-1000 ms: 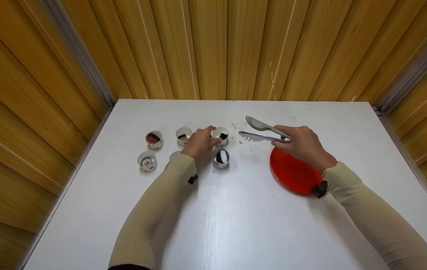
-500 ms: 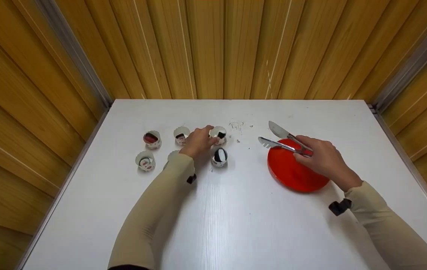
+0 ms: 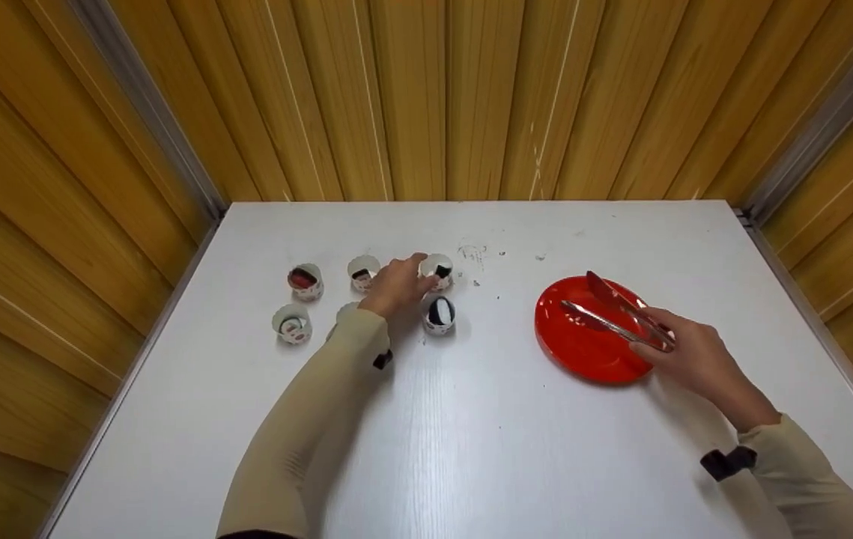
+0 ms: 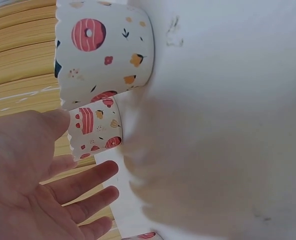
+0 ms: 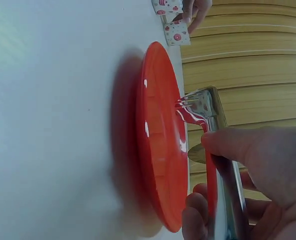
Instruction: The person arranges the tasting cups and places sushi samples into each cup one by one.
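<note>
In the head view my left hand [image 3: 398,286] is at a patterned paper cup [image 3: 437,278] in the back row, thumb and index finger on either side of it. The left wrist view shows the thumb at this cup's rim [image 4: 95,130], the other fingers loosely spread. The cup holds a small black-and-white piece [image 3: 442,272]. My right hand [image 3: 699,359] grips metal tongs [image 3: 606,320] over a red plate [image 3: 583,355]. The tongs' ends stand apart with nothing between them; one is slotted like a fork [image 5: 200,105].
In front stands a cup with a black-and-white oval piece [image 3: 439,311]. Further left are cups with a dark red piece [image 3: 304,278], a whitish piece [image 3: 293,327] and a dark piece [image 3: 362,274]. Another cup [image 3: 344,311] is partly hidden by the sleeve. Dark crumbs [image 3: 473,253] lie behind.
My right hand has drawn the tongs back and to the right, from near the cups to over the red plate. The left hand has stayed at the cup.
</note>
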A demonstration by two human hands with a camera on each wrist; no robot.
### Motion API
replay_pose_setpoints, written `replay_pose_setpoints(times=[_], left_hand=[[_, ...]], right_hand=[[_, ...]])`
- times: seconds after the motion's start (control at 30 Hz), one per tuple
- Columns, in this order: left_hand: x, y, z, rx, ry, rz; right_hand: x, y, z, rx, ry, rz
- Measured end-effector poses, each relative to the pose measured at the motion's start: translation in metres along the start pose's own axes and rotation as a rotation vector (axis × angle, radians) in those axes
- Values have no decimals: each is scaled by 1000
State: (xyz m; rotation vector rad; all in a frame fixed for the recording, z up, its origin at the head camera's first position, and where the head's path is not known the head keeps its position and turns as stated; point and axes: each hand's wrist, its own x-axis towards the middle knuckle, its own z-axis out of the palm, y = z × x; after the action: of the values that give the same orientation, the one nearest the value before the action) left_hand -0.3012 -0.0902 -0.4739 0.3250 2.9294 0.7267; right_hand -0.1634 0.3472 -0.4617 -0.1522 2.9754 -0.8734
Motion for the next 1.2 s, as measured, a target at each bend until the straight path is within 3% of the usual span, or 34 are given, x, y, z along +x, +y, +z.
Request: replay_pose_setpoints(times=[0.4, 0.83, 1.2], left_hand=[[1, 0, 3, -29, -9, -4], [3, 0, 3, -71, -12, -4], [3, 0, 4, -69, -5, -4]], right_hand=[[-23, 22, 7, 23, -22, 78], [-35, 25, 17, -20, 23, 86], [-41, 29, 9, -60, -57, 138]])
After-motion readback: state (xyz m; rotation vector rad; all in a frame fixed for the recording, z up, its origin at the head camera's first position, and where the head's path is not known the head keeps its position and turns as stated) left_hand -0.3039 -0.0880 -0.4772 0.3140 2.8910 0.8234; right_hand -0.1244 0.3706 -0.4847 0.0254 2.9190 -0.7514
